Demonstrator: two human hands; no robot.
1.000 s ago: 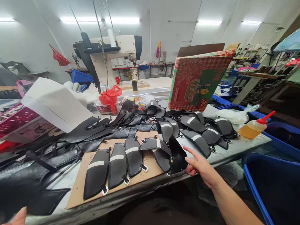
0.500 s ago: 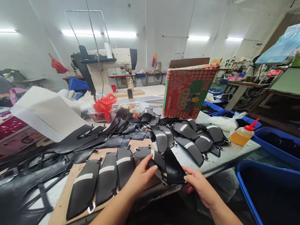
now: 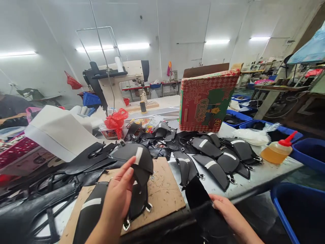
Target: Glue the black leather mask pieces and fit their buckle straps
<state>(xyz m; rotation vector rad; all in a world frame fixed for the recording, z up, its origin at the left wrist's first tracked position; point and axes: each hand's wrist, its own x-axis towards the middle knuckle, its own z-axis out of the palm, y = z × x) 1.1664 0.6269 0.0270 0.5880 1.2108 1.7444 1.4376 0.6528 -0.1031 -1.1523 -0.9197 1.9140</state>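
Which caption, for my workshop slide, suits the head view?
Before a sewing machine, the left grip holds a white-striped black piece; the right grip holds another black piece.

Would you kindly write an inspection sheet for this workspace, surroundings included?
Surface: pale worktable, mostly covered, with a speckled cardboard sheet.
Work pieces: black pieces with white strips, some overlapping, on the worktable.
Clutter: red-patterned box, red plastic bag, bottle of amber liquid.
Left hand: pinches a strip-marked black piece above the cardboard.
Right hand: holds a blurred black piece near the worktable's edge.
Cables: one thin cord hangs before the sewing machine.
Surroundings: blue bins at right; lamps behind.
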